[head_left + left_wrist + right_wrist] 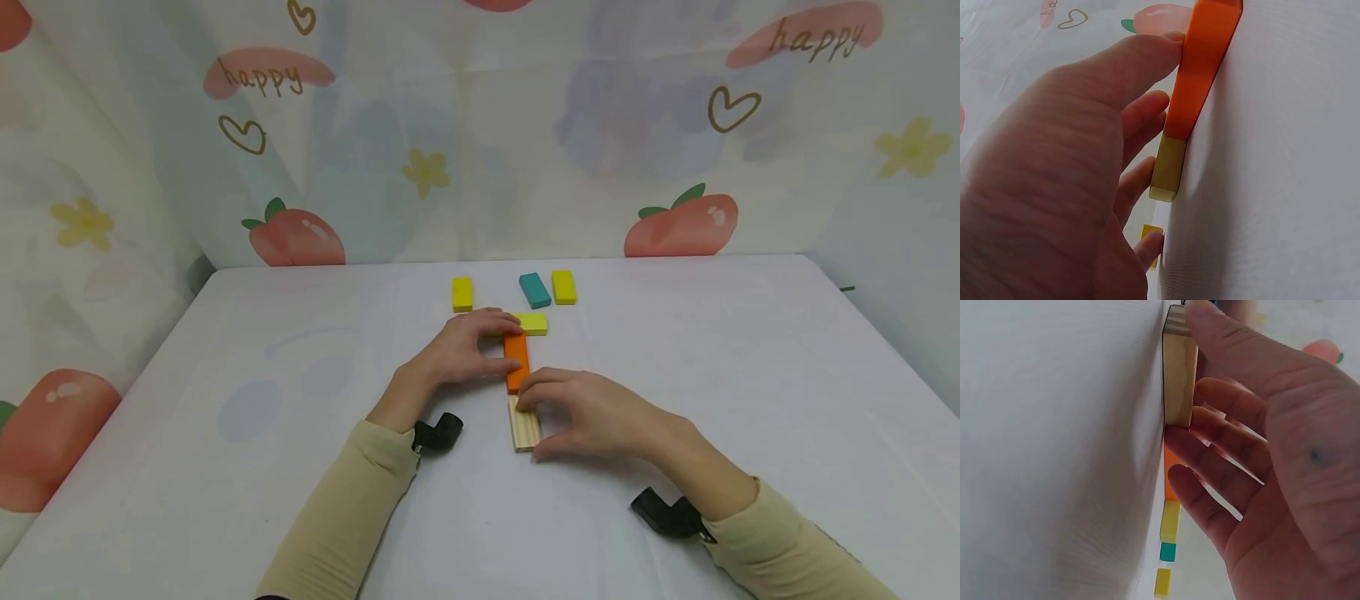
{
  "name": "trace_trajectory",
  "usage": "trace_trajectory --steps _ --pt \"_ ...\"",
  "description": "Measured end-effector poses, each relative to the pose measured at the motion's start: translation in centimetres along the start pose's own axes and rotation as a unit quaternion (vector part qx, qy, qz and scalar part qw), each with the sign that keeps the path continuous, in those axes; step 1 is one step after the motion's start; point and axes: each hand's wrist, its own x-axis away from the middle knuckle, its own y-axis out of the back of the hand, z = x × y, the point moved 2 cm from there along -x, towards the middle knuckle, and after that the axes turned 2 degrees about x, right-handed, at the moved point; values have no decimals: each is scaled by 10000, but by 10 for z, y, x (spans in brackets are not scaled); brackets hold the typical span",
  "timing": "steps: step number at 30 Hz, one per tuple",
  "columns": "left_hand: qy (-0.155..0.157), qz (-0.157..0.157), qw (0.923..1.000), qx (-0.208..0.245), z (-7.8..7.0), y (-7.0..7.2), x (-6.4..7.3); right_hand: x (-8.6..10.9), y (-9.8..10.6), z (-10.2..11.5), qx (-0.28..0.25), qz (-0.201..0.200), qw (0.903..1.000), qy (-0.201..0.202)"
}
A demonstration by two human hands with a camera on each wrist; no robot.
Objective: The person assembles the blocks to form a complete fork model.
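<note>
An orange block (pixel 517 377) lies flat, its far end against a crosswise yellow block (pixel 536 324). My left hand (pixel 467 346) holds the orange block, with the thumb (pixel 1163 53) at its edge and the index finger by its far end. At the near end of the orange block lies a plain wooden block (pixel 525 430), lined up with it. My right hand (pixel 600 414) pinches the wooden block lengthwise, thumb at its near corner and fingertips by its far end. The left fingers partly hide the yellow block.
Beyond the hands lie a yellow block (pixel 462 295) on the left, a teal block (pixel 535 290) and another yellow block (pixel 564 287) on the right. A white cloth covers the table (pixel 750 375). A patterned curtain (pixel 495 208) hangs behind its far edge.
</note>
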Motion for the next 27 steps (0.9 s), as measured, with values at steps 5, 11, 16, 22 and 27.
trace_trajectory --steps 5,11,16,22,27 --pt "11 -6 10000 -5 0 0 0 2 3 0 16 -116 9999 -5" --pt "13 2 10000 -31 0 -1 0 2 4 -2 -32 -92 9999 -43" --pt "23 9 10000 -30 0 -1 0 2 3 -3 -2 -71 10000 -53" --pt "11 0 10000 -31 0 -1 0 2 3 -3 12 -58 9999 -98" --pt "14 1 10000 -27 -1 0 0 2 3 -2 27 -94 9999 -61"
